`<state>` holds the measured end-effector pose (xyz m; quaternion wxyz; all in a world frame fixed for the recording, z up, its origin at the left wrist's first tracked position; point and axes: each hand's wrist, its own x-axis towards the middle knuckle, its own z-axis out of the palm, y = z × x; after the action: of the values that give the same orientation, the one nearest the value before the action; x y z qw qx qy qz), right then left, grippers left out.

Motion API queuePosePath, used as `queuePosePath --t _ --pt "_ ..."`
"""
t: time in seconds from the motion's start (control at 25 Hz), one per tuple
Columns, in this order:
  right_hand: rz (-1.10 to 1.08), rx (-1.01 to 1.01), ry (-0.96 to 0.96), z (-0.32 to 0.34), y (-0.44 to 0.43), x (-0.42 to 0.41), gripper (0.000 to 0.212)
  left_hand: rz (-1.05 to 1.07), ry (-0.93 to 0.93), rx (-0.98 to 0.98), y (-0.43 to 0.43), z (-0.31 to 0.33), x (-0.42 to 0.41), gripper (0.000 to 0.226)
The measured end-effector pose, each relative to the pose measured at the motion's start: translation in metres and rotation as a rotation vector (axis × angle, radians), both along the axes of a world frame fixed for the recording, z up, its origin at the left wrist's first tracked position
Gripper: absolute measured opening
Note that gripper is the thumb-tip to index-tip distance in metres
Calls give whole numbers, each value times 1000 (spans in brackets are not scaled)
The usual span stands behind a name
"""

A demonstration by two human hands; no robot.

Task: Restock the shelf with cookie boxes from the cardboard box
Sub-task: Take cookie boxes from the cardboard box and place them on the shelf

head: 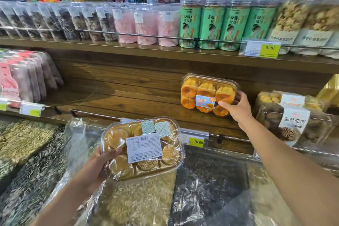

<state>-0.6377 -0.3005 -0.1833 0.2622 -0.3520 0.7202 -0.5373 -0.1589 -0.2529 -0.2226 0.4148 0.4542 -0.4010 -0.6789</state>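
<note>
At right of centre, the right hand is gripping a clear box of orange cookies, thumb across the front and fingers curled behind its right edge. It is holding the box tilted up on edge over the wooden shelf. In the lower centre, the left hand is holding a second cookie box by its left end, thumb on top, white label facing up, just in front of the yellow price tag.

A grocery shop, apparently: wooden shelves of packaged snacks, price tags.
</note>
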Motion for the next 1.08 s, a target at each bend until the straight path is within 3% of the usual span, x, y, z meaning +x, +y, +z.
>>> queuePosePath --t 0.08,0.12,0.24,0.32,0.48,0.8,1.08 --pt "-24 5 24 -2 -5 -5 90 1 4 21 2 1 -3 46" --pt "-38 3 27 -2 -7 -8 89 -2 8 9 2 1 -3 46" --pt "-57 31 26 0 -10 -15 88 11 -4 30 -1 -3 -1 83" --pt "-37 55 34 -2 -12 -19 90 17 -1 53 -4 -7 2 85" --pt "-21 76 23 -5 -8 -18 96 -47 -14 35 -5 -8 0 118" --pt "-27 94 -12 1 -1 -8 103 -60 -13 -1 -1 2 -14 124" --pt "-110 155 150 21 19 20 107 -60 -30 34 -3 11 -18 124"
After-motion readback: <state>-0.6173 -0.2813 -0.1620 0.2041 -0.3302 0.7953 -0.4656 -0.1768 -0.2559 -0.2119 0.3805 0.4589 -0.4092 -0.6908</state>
